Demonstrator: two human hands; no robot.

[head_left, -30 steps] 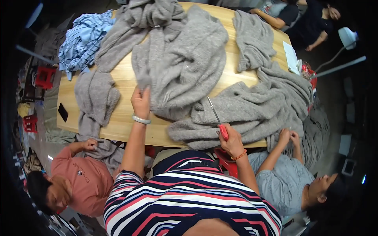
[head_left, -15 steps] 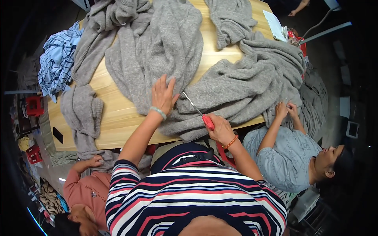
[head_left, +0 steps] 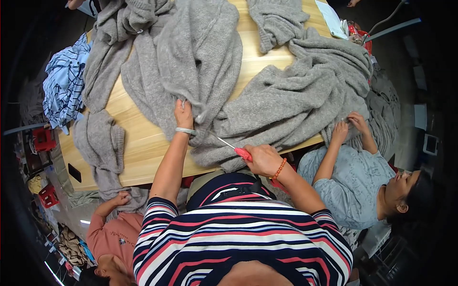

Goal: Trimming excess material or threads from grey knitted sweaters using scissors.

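Note:
A large grey knitted garment [head_left: 205, 62] lies spread in soft folds in front of me on the wooden table. My left hand [head_left: 183, 114], with a pale bangle at the wrist, is closed on a pinch of its near edge; the fingertips are partly tucked under the knit. In my right hand [head_left: 263, 159] is a red-handled tool [head_left: 243, 153] with a thin metal shaft. The shaft points up and left toward the knit beside my left hand; its tip is too fine to make out. Another bunched grey knit [head_left: 286, 100] spreads to the right, under the tool.
More grey knits lie at the far right [head_left: 279, 24] and left [head_left: 100, 143]. A blue checked cloth [head_left: 67, 76] hangs at the left edge, with a phone [head_left: 74, 172] below. A co-worker [head_left: 343, 186] handles knit at right; another [head_left: 117, 233] sits at left.
My left hand has gone from lying flat with fingers spread to gripping the knit's edge. The tool in my right hand has shifted slightly left and down.

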